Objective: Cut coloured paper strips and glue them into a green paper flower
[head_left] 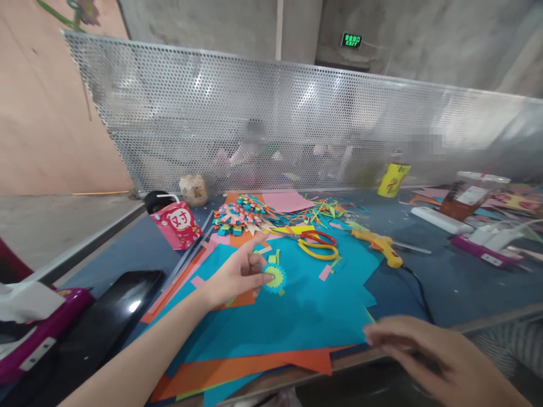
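Observation:
My left hand (236,274) reaches over the blue paper sheets (305,311), its fingertips pinching the edge of a small green and teal fringed paper disc (275,277) that lies on the paper. My right hand (428,353) hovers near the table's front edge at the lower right, blurred by motion, fingers stretched out flat and holding nothing. Orange sheets (237,367) lie under the blue ones.
Yellow and red scissors (317,244) and a yellow glue gun (382,246) with a black cord lie behind the disc. A pile of coloured paper strips (240,215), a red box (177,224), a black phone (108,314) and a perforated metal screen (297,124) surround the work area.

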Demonstrator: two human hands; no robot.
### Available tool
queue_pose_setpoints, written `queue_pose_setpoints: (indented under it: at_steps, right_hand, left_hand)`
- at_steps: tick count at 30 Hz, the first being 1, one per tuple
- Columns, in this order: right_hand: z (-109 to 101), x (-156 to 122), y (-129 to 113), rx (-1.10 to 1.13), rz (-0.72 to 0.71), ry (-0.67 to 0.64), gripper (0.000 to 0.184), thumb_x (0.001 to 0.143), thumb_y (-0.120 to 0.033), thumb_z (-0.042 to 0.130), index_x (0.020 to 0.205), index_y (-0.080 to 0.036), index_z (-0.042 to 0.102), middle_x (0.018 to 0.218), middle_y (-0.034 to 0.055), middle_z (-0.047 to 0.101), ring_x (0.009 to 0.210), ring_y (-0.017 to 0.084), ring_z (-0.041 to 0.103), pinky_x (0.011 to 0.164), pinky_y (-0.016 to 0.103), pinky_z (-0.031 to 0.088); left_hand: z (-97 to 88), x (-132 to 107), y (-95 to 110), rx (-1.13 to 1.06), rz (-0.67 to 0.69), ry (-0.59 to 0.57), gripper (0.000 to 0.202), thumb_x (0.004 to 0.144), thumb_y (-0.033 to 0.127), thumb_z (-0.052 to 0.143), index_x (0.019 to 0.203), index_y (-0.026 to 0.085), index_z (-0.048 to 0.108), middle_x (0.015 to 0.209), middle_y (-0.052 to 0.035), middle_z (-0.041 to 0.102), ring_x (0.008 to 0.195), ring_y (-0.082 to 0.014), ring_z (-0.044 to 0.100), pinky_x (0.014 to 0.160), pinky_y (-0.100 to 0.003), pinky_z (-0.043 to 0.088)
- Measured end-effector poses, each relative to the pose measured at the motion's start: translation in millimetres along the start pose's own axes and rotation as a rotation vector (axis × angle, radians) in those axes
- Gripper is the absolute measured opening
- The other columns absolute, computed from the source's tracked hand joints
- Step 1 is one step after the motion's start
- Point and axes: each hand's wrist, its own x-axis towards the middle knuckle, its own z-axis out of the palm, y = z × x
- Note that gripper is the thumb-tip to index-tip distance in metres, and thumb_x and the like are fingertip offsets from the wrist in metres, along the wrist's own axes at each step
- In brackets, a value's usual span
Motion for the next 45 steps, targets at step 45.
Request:
queue_pose_setpoints:
  at_steps: [45]
  right_hand:
    - [37.9,121.7,-41.0,1.166,0.347,-0.254,0.019,0.06,-0.019,0.072,0.078,-0.016,0.065,0.077,0.0029,0.069,0.071,0.013,0.066,0.064,0.022,0.054]
  left_hand:
    - [20.4,-11.4,2.5,0.938,0.569,0.197,0.044,0.074,0.03,0.058,0.114,0.024,0.042,0.102,-0.0042,0.06,0.095,-0.0163,0.054,0.083,-0.03,0.042]
